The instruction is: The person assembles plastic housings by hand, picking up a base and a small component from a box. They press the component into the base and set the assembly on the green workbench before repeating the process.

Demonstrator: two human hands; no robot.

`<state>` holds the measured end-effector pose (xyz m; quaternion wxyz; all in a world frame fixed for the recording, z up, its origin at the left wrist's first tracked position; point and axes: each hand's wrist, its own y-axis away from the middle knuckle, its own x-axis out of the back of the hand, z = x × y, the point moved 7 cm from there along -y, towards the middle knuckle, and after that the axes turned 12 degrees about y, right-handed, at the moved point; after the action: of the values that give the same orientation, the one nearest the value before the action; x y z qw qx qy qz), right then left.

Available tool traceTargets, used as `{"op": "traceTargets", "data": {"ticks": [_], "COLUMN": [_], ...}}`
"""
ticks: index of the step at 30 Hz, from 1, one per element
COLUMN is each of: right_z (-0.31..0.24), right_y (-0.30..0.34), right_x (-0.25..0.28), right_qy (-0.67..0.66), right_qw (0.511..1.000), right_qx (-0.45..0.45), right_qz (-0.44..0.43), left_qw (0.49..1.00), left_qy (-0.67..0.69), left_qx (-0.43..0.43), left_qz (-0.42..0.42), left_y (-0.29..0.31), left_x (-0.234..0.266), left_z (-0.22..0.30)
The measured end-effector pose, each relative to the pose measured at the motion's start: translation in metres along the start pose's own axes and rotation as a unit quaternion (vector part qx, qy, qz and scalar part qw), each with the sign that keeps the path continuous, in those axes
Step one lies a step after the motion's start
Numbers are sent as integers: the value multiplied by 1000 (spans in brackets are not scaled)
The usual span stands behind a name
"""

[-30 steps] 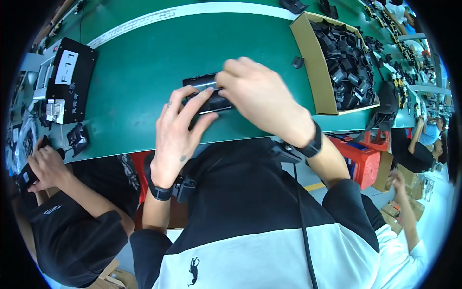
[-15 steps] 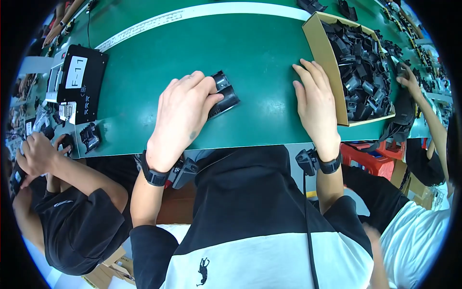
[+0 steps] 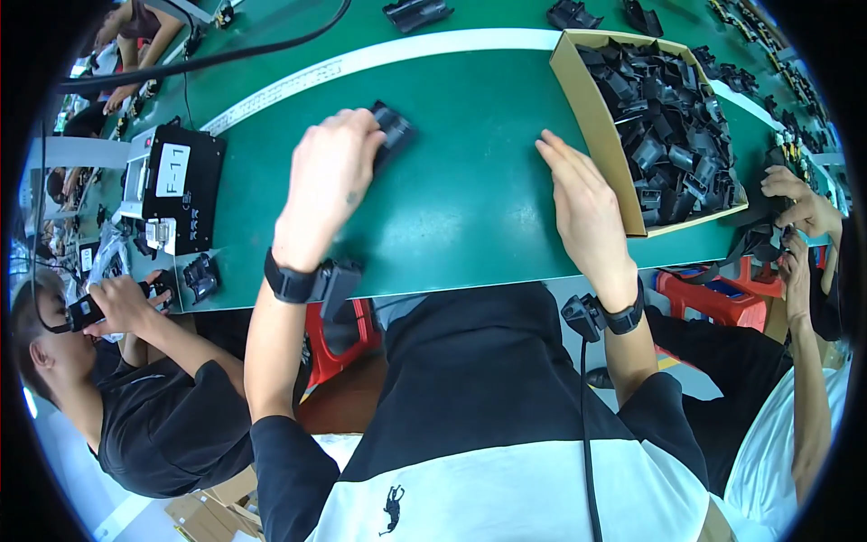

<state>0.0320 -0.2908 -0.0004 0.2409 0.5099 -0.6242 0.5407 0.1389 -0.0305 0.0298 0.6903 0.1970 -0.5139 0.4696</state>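
My left hand grips a curved black plastic part near its left edge, over the green table. Thumb and fingers are closed on it, and they hide one side of the part. Farther right, my right hand lies open with its fingers stretched out and nothing in them. Just beyond it stands an open cardboard box, its wall close to that hand. The box is heaped with similar black plastic parts.
At the left stands a black box-shaped device, with a loose black part near the table's front edge. More parts lie beyond the white strip. Co-workers' hands are busy on both sides. A dark cable crosses the upper left.
My left hand has moved the black part away from me and slightly left. My right hand stays open beside the box. The whole view has shifted a little.
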Motion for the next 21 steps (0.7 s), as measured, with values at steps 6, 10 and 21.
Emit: {"op": "traceTargets", "data": {"ticks": [6, 10, 21], "right_z": [1, 0, 1], "right_y": [3, 2, -1], "right_x": [-7, -2, -1], "right_qy": [-76, -59, -40], "right_qw": [995, 996, 996], "right_qx": [-62, -38, -48], "right_qz": [4, 57, 69], "left_qw": [983, 977, 967], "left_qy": [-158, -193, -219], "left_qx": [96, 82, 134], "left_qz": [13, 40, -1], "left_y": [-72, -116, -148], "left_x": [8, 22, 13], "left_z": [-99, -142, -164]}}
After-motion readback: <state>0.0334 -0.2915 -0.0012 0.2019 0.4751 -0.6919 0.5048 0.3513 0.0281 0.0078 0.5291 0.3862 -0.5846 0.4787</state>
